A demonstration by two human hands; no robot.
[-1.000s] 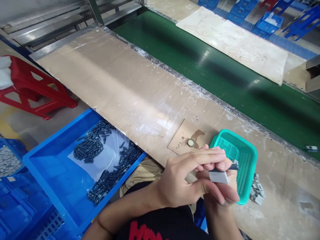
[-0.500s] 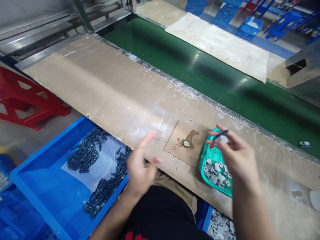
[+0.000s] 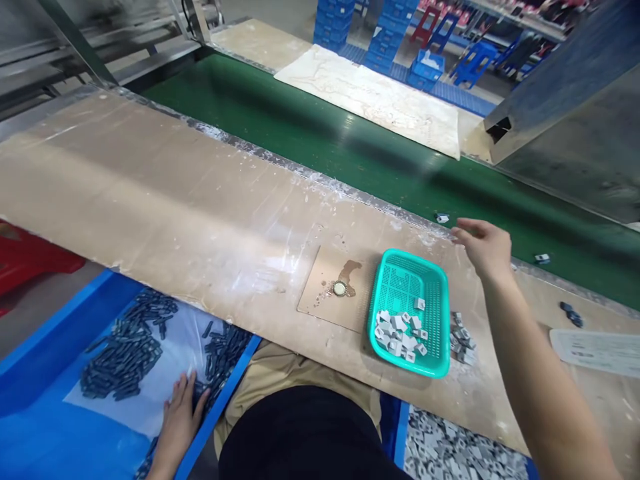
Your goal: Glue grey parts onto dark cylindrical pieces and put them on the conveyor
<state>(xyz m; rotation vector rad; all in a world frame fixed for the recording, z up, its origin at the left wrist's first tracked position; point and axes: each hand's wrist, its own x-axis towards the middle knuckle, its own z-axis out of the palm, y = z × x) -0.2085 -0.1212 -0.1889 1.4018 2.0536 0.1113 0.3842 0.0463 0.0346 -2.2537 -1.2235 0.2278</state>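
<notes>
My left hand (image 3: pixel 179 417) lies in the blue tray (image 3: pixel 43 407) at lower left, fingers stretched over the edge of a pile of small dark plastic pieces (image 3: pixel 223 353). My right hand (image 3: pixel 484 247) hovers at the near edge of the green conveyor belt (image 3: pixel 310 127), its bent fingers apart with nothing visible in them. Just left of those fingertips, a small white block with a dark piece (image 3: pixel 442 218) lies on the belt. The green basket (image 3: pixel 447 320), holding loose white blocks (image 3: pixel 399 333), stands below and left of my right hand.
A brown board (image 3: pixel 317 293) with a wet stain and a small round pale piece (image 3: pixel 340 288) lies left of the basket. Several blocks (image 3: pixel 463 340) sit right of the basket. A second tray of white parts (image 3: pixel 450 447) is below the table edge. A metal housing (image 3: pixel 575 120) stands at right.
My left hand has dropped from the table edge into the tray. My right hand has moved from above the basket to the belt and let go of the dark piece and white block.
</notes>
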